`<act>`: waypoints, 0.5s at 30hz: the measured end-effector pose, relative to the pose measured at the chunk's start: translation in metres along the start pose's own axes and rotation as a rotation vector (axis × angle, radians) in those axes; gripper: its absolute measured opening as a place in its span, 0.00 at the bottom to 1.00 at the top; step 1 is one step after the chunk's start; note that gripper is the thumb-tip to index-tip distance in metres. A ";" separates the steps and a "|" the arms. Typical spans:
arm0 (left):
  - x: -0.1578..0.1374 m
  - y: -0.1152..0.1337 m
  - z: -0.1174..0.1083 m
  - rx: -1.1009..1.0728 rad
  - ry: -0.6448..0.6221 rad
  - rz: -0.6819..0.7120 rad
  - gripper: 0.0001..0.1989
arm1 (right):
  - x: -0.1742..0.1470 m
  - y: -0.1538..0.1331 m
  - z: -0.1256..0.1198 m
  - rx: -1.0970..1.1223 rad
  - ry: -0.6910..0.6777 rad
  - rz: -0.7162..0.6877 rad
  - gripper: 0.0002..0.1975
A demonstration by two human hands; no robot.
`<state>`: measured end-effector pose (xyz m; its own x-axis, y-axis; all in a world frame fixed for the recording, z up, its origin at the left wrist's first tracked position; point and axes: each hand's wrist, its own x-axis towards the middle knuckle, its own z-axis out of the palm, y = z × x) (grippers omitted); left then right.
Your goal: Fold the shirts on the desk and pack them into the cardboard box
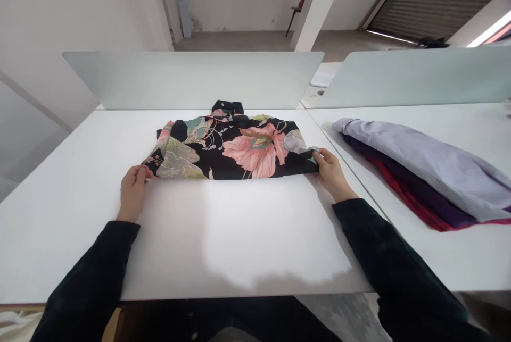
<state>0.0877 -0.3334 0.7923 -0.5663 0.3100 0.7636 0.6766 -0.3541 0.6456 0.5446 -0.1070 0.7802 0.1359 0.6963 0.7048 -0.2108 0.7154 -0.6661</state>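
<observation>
Right now a folded shirt (231, 148), black with large pink and pale green flowers, lies flat on a white table (239, 235), toward the far side and close to a low frosted divider (191, 78) that runs along the table's back edge. Its collar sticks up at the far side, touching or nearly touching the divider. The left hand (133, 190) rests at the near left corner of the shirt, its grip pinched on the edge of the fabric there, with the knuckles toward the camera. The right hand (331, 172) sits at the near right corner, fingers closed on the fold of cloth at that end. Both arms wear dark sleeves and reach in from the near edge of the table. To the right, on a neighbouring table (459, 257) set against the first, a pile of clothes (423, 172) lies well apart from the shirt: a lilac piece on top, with dark purple and red cloth showing beneath it. A second divider (419, 76) stands behind that pile.
</observation>
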 end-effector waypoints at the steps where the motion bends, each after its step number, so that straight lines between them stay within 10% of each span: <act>1: 0.000 -0.001 -0.003 0.022 -0.004 -0.007 0.08 | -0.001 -0.002 -0.004 -0.090 -0.018 -0.002 0.14; 8: -0.017 -0.002 -0.040 0.316 -0.106 -0.062 0.09 | -0.007 -0.017 -0.043 -0.705 -0.147 -0.051 0.18; 15: -0.024 0.017 -0.055 0.500 -0.287 -0.168 0.23 | -0.013 -0.032 -0.056 -0.711 -0.143 0.078 0.18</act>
<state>0.0867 -0.3953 0.7850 -0.5817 0.5767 0.5736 0.7679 0.1569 0.6210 0.6041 -0.1363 0.7786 0.0080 0.7674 0.6411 0.4715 0.5625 -0.6792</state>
